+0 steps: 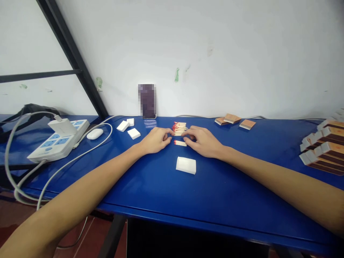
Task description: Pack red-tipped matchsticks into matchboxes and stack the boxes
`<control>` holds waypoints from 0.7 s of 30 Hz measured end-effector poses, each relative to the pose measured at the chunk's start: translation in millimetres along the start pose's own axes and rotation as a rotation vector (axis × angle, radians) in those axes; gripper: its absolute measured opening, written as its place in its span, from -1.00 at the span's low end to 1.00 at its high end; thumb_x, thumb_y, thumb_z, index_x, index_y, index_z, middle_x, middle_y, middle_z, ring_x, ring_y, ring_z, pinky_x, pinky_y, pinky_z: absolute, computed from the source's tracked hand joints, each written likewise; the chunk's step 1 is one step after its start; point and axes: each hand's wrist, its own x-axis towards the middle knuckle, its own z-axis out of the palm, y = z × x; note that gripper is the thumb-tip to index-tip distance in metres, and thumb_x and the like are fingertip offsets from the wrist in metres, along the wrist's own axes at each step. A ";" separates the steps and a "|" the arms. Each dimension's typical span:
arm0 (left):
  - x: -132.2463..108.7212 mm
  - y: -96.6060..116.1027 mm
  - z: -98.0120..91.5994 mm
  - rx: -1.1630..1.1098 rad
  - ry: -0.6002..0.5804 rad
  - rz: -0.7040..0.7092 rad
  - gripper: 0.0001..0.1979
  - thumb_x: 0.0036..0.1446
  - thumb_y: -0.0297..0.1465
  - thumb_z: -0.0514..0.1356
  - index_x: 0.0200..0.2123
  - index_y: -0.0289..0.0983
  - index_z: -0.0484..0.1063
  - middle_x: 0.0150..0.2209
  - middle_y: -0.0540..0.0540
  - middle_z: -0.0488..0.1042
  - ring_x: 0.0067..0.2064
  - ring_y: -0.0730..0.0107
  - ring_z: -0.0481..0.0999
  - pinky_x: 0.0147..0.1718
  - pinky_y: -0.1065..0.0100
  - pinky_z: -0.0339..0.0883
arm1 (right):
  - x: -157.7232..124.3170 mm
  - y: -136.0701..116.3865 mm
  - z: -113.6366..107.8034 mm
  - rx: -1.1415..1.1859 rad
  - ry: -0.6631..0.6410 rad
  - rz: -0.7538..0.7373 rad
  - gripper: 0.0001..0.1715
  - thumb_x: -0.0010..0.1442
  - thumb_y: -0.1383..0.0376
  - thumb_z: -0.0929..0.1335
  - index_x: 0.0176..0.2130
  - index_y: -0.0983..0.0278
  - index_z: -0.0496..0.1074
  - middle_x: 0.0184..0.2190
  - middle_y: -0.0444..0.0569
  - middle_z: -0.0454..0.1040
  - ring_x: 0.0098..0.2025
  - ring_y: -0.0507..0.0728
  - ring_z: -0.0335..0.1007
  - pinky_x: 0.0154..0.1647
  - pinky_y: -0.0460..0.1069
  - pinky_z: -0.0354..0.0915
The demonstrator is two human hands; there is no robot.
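A loose pile of red-tipped matches [179, 128] lies on the blue table, heads toward the left. A smaller row of matches [180, 143] lies just in front of it. My left hand [156, 140] rests at the head side, its index fingertip at the pile's near left edge and its thumb apart below. From the other side my right hand [204, 141] reaches in, index fingertip by the pile's near right edge and thumb tip by the smaller row's ends. Neither hand visibly grips a match. Nearer to me lies a white matchbox tray [186, 165].
Several small white pieces [134, 133] lie at left, near a phone [148, 101] leaning on the wall. A power strip [60, 139] with cables and a white earphone case [95, 134] are further left. Matchbox sleeves [232, 118] lie back right; stacked matchboxes [325, 147] stand far right.
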 end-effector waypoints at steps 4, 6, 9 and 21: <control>0.8 1.6 -1.0 0.037 -0.013 -0.007 -0.74 0.20 -0.48 0.14 -0.07 -0.32 0.52 -0.56 0.08 0.40 -0.49 0.48 0.37 -0.37 0.41 0.22 | 0.4 -1.3 -1.2 -0.029 -0.052 0.041 -0.62 0.29 0.25 0.25 -0.02 0.26 0.55 -0.30 -0.01 0.43 -0.36 0.09 0.30 -0.30 -0.01 0.14; 1.2 2.7 -1.8 0.048 -0.022 -0.012 -0.73 0.20 -0.49 0.14 -0.06 -0.33 0.52 -0.56 0.07 0.40 -0.50 0.47 0.37 -0.37 0.41 0.23 | 0.8 -2.2 -1.4 -0.038 -0.066 0.048 -0.60 0.30 0.24 0.24 0.01 0.26 0.54 -0.28 0.00 0.44 -0.35 0.10 0.31 -0.29 0.00 0.14; 1.5 3.4 -2.4 0.067 -0.025 -0.005 -0.74 0.19 -0.50 0.13 -0.08 -0.33 0.54 -0.55 0.05 0.42 -0.48 0.45 0.38 -0.36 0.40 0.24 | 1.4 -2.7 -1.3 -0.041 -0.085 0.048 -0.58 0.30 0.25 0.24 0.03 0.27 0.54 -0.30 0.00 0.44 -0.34 0.10 0.31 -0.28 0.00 0.14; 1.1 2.9 -2.4 0.040 -0.035 0.022 -0.78 0.19 -0.51 0.12 -0.16 -0.30 0.53 -0.56 0.08 0.36 -0.49 0.48 0.35 -0.39 0.42 0.19 | 1.0 -1.6 -1.0 0.002 -0.072 0.016 -0.63 0.29 0.25 0.25 -0.05 0.27 0.55 -0.35 -0.02 0.43 -0.35 0.11 0.32 -0.30 0.00 0.16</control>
